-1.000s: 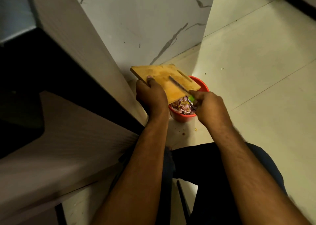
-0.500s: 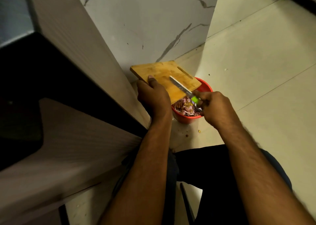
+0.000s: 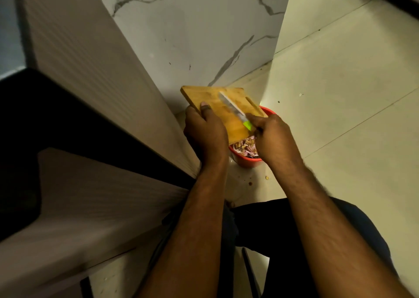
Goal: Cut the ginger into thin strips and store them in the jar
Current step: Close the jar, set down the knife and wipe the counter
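Note:
My left hand (image 3: 205,132) grips the left edge of a wooden cutting board (image 3: 217,103), thumb on its top face, and holds it tilted over a red bin (image 3: 247,161) on the floor. My right hand (image 3: 275,139) grips a knife (image 3: 233,110) by its green handle; the blade lies flat across the board's surface. The bin holds pinkish and tan peelings (image 3: 246,145). No ginger strips or jar are in view.
A pale wooden counter side (image 3: 90,71) and a dark counter top stand at the left. A marble wall panel (image 3: 192,36) rises behind the bin. Cream floor tiles (image 3: 340,93) spread to the right, with a few scraps (image 3: 267,177) beside the bin.
The knife blade has slid farther up the board, away from me, and my right hand has moved up with it. The board stays tilted over the bin.

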Available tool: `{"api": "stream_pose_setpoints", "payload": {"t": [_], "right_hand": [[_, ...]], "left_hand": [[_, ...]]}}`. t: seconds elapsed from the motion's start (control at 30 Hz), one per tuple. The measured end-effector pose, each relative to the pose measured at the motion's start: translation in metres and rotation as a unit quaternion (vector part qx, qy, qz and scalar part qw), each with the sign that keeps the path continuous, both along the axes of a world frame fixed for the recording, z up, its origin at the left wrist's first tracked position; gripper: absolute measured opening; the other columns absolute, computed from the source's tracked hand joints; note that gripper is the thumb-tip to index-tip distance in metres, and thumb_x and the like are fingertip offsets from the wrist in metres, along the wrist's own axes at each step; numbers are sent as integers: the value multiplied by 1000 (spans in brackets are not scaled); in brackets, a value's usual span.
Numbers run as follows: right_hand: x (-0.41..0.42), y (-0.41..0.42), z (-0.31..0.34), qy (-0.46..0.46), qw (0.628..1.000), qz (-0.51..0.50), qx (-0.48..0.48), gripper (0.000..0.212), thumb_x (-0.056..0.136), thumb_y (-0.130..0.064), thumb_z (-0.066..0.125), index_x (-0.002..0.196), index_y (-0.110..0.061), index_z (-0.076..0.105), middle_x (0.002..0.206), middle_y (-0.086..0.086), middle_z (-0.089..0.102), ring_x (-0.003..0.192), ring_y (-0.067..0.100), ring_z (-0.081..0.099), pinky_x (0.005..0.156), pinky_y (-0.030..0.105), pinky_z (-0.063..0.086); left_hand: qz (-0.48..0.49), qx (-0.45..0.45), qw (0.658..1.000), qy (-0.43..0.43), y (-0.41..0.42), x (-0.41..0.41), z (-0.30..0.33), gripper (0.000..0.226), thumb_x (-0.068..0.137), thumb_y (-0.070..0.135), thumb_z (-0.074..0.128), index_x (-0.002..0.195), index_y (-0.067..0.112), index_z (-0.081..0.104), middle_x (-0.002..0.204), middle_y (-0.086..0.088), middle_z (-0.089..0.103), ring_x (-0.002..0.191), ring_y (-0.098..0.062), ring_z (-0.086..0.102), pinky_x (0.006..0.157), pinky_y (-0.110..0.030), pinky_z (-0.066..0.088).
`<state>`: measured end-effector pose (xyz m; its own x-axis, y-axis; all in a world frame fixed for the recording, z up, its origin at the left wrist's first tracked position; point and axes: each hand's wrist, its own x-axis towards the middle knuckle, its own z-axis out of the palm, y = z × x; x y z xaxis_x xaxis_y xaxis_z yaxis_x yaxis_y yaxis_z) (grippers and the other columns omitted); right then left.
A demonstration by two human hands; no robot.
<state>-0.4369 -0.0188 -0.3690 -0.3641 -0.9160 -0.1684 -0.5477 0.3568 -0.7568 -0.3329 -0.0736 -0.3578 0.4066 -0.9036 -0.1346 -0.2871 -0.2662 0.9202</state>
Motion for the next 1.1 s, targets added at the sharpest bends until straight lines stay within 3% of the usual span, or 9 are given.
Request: {"api": "stream_pose_setpoints", "payload": {"t": [0.13,0.23,0.37,0.5,0.6,0.7,0.9,1.0,1.1], "right_hand": [[2,3,-2,129,978,-63,154,43,91,-13,61,132,-8,54,130,19,50,113,32,56,97,39,46],[12,3,2,97,994,-26,48,49,90,-9,58,138,-20,50,133,15,47,118,32,52,101,45,45],[18,6,3,-16,998,61,31,45,96,-11,49,133,-37,53,127,6,51,113,24,51,97,35,42],[6,5,-14,117,982,4,146,54,85,-3,61,136,-18,51,130,17,55,113,33,56,94,40,48],[8,4,-6,108,992,-31,53,52,85,-5,61,135,-18,50,130,15,51,113,33,55,95,41,49],[18,0,5,4,995,42,-93,43,92,-8,51,125,-34,56,122,2,52,107,21,55,92,35,49],[2,-4,-14,187,979,-64,54,45,94,-9,53,137,-17,47,121,15,48,99,31,59,83,38,51],[1,-2,-6,180,979,-84,-52,44,94,-9,51,137,-16,46,116,10,45,85,18,53,72,28,46],[7,5,0,172,981,9,-93,47,95,-11,50,139,-26,47,124,6,45,101,20,54,83,32,50]], "left_hand": [[28,-17,999,-27,1,1,0,25,106,25,46,107,5,59,95,2,57,82,-13,57,60,-14,38],[32,-12,999,-25,0,1,-2,24,106,24,46,111,4,58,95,3,56,85,-14,58,66,-18,41],[27,-10,999,-24,1,1,-3,24,105,24,47,116,4,56,102,0,61,87,-13,60,61,-10,40],[26,-22,999,-24,1,0,-4,23,105,24,47,112,4,56,99,1,59,91,-18,62,70,-22,43],[22,-11,999,-31,1,0,-4,25,106,26,45,114,5,56,104,-4,63,92,-20,63,73,-24,42],[16,10,999,-41,1,0,-6,26,106,27,45,117,6,57,106,-1,62,87,-13,57,63,-9,37],[32,28,998,-35,1,0,-3,31,108,31,38,112,7,57,95,1,56,87,-19,56,73,-26,36],[31,37,999,-19,7,-1,-1,31,109,30,33,109,7,53,90,2,53,84,-20,55,71,-27,36],[16,36,999,-2,19,2,4,32,109,30,31,111,6,53,92,-2,56,80,-19,57,60,-24,37]]}}
